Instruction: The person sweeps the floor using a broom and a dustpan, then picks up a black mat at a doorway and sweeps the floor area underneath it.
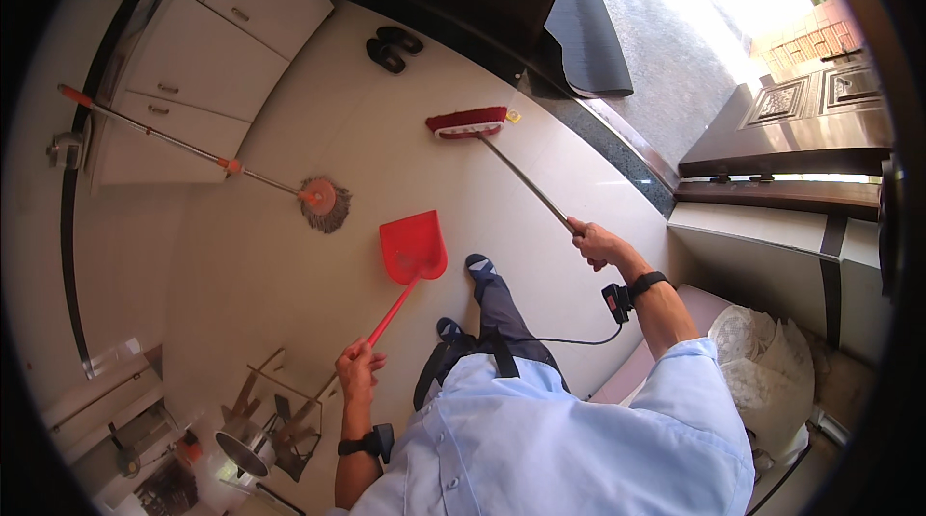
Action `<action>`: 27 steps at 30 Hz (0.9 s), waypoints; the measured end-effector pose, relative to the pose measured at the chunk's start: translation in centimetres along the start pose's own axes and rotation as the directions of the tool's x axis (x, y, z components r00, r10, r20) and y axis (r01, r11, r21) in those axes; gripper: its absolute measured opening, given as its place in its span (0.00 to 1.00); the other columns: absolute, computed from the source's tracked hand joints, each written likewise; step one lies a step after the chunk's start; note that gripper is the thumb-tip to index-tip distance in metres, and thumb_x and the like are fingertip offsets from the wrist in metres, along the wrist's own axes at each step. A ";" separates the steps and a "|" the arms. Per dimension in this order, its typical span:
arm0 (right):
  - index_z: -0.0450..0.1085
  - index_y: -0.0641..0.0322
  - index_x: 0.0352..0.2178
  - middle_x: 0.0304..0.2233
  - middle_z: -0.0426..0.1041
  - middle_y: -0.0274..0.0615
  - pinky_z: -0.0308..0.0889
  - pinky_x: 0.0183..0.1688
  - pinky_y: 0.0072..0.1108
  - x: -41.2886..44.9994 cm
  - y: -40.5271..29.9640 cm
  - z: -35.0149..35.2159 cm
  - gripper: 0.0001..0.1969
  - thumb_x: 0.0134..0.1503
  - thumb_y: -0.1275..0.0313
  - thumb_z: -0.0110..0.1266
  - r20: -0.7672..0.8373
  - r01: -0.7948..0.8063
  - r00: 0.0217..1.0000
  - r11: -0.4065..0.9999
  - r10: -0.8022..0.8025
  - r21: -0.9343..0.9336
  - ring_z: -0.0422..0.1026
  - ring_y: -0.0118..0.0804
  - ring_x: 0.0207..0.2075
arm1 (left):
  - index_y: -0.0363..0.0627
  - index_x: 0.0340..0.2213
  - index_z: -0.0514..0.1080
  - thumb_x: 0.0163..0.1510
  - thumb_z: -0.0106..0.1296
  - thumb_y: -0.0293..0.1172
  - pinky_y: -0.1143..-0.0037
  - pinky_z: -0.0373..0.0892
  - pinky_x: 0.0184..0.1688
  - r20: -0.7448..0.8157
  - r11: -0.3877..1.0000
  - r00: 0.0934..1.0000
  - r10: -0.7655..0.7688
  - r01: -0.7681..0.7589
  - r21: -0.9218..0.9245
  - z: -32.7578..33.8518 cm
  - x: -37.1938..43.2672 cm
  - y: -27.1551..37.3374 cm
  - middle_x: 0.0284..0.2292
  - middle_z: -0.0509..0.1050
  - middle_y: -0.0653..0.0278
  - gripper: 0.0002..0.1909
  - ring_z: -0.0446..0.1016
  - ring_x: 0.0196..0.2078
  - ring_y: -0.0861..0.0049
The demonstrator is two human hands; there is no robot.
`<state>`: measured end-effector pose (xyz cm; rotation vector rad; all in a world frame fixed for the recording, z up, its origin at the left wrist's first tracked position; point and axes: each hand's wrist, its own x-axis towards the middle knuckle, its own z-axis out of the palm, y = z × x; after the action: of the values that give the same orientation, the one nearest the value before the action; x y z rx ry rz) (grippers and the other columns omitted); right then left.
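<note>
My right hand (599,244) grips the metal handle of a broom (466,124), whose dark red bristles lie on the pale floor near the doorway. A small yellow item (514,116) touches or nearly touches the right end of the broom head. My left hand (358,365) holds the red handle of a plastic dustpan (414,245). The pan is in front of my feet, left of the broom, with its straight edge facing away from me. I cannot tell whether the pan touches the floor.
A spin mop (325,203) with an orange and metal handle stands near the white cabinets (210,57). Black slippers (391,49) lie by the dark door. A stone threshold (615,143) and dark mat (593,46) mark the open doorway. Lace cloth (763,371) is at right, a stool-like frame at lower left.
</note>
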<state>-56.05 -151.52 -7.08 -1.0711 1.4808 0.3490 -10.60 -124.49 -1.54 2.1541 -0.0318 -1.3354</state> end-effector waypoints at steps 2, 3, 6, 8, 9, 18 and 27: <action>0.50 0.45 0.63 0.17 0.60 0.32 0.66 0.15 0.22 -1.8 1.2 -0.1 0.29 0.58 0.71 0.37 0.025 -0.023 0.999 0.999 0.022 0.045 0.63 0.26 0.15 | 0.41 0.49 0.67 0.57 0.51 0.42 0.84 0.56 0.14 0.024 1.000 0.999 0.025 -0.025 0.001 0.3 -0.2 0.4 0.25 0.77 0.58 0.23 0.76 0.23 0.78; 0.50 0.46 0.63 0.17 0.60 0.33 0.65 0.15 0.22 -2.9 1.7 -0.1 0.30 0.57 0.72 0.38 0.052 -0.048 0.998 0.995 0.044 0.087 0.62 0.27 0.15 | 0.41 0.49 0.67 0.57 0.51 0.42 0.84 0.56 0.14 0.047 0.999 0.998 0.047 -0.047 0.002 0.4 -0.3 0.5 0.25 0.77 0.58 0.23 0.76 0.22 0.79; 0.52 0.45 0.62 0.17 0.59 0.31 0.63 0.14 0.20 -6.3 3.3 0.1 0.29 0.58 0.71 0.40 0.026 -0.091 0.996 0.989 0.089 0.116 0.61 0.26 0.14 | 0.40 0.49 0.68 0.57 0.51 0.43 0.84 0.56 0.14 0.087 0.997 0.993 0.083 -0.082 -0.015 0.9 -0.4 0.8 0.25 0.77 0.59 0.23 0.76 0.22 0.79; 0.52 0.46 0.62 0.17 0.59 0.31 0.64 0.14 0.20 -8.8 3.5 0.1 0.29 0.57 0.70 0.40 0.018 -0.085 0.996 0.989 0.083 0.123 0.61 0.25 0.14 | 0.40 0.48 0.68 0.57 0.51 0.43 0.84 0.56 0.14 0.087 0.997 0.993 0.083 -0.082 -0.010 1.0 -0.5 0.7 0.25 0.77 0.59 0.23 0.76 0.22 0.79; 0.55 0.45 0.61 0.17 0.60 0.30 0.64 0.13 0.20 -9.7 3.6 -0.3 0.28 0.57 0.71 0.41 -0.008 -0.079 0.997 0.988 0.081 0.132 0.62 0.25 0.14 | 0.40 0.48 0.68 0.57 0.50 0.42 0.83 0.57 0.14 0.091 0.997 0.992 0.082 -0.083 -0.002 1.2 -0.4 0.8 0.25 0.77 0.59 0.23 0.75 0.22 0.79; 0.60 0.47 0.58 0.17 0.63 0.34 0.69 0.14 0.25 -2.9 -1.0 -6.1 0.25 0.57 0.70 0.39 -0.213 0.121 0.971 0.992 -0.111 0.032 0.67 0.29 0.15 | 0.38 0.48 0.67 0.58 0.50 0.40 0.84 0.59 0.12 0.056 0.996 0.997 0.061 -0.064 0.054 2.6 -0.5 0.5 0.24 0.77 0.58 0.21 0.75 0.20 0.79; 0.58 0.40 0.59 0.20 0.69 0.42 0.72 0.19 0.28 9.1 -0.4 -12.4 0.28 0.56 0.71 0.35 -0.324 -0.041 0.945 0.999 0.034 -0.014 0.71 0.34 0.17 | 0.37 0.48 0.65 0.58 0.49 0.36 0.85 0.59 0.11 -0.016 0.999 1.000 -0.017 0.017 0.043 2.3 -0.6 0.6 0.24 0.76 0.54 0.19 0.75 0.19 0.75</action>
<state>-62.23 -164.70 -12.12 -1.1575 1.7946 0.2214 -12.59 -125.86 -1.52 2.2056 -0.0368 -1.3392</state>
